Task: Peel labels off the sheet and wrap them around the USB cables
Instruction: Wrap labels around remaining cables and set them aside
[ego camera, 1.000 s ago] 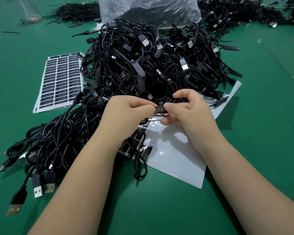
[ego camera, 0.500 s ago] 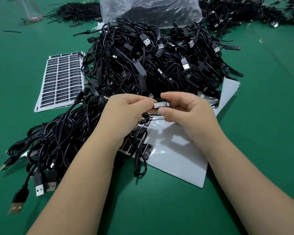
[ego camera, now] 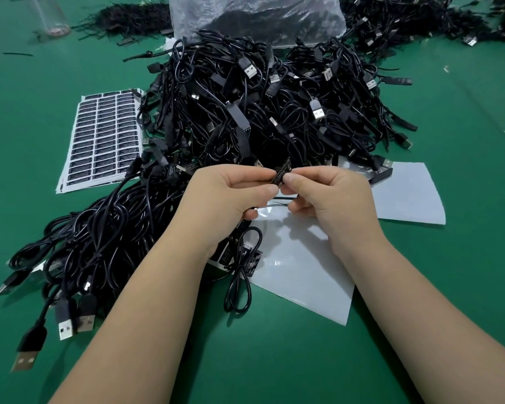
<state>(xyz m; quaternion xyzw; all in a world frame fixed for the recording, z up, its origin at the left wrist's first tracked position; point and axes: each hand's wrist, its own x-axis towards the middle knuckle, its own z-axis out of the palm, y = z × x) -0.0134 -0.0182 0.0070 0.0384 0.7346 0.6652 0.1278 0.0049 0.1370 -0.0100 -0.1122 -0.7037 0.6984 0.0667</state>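
A small black label [ego camera: 282,172] with white print stands tilted between my two hands, on a thin black USB cable [ego camera: 239,284] whose loop hangs below my left wrist. My left hand [ego camera: 231,196] pinches the label's left end between thumb and fingers. With thumb and forefinger my right hand [ego camera: 330,196] pinches its right end. Beneath my hands lies a glossy white backing sheet [ego camera: 303,275] with a few black labels [ego camera: 252,262] left at its near-left edge. A full label sheet [ego camera: 102,138] lies to the left.
A big heap of black USB cables [ego camera: 274,112] fills the middle of the green table [ego camera: 274,360]. Another bundle of cables [ego camera: 79,252] spreads at the left, plugs toward the near edge. A clear plastic bag [ego camera: 257,16] stands behind the heap, with more cables far right.
Both hands have risen slightly and drawn together. The label, flat and level before, now stands tilted up to the right between my fingertips.
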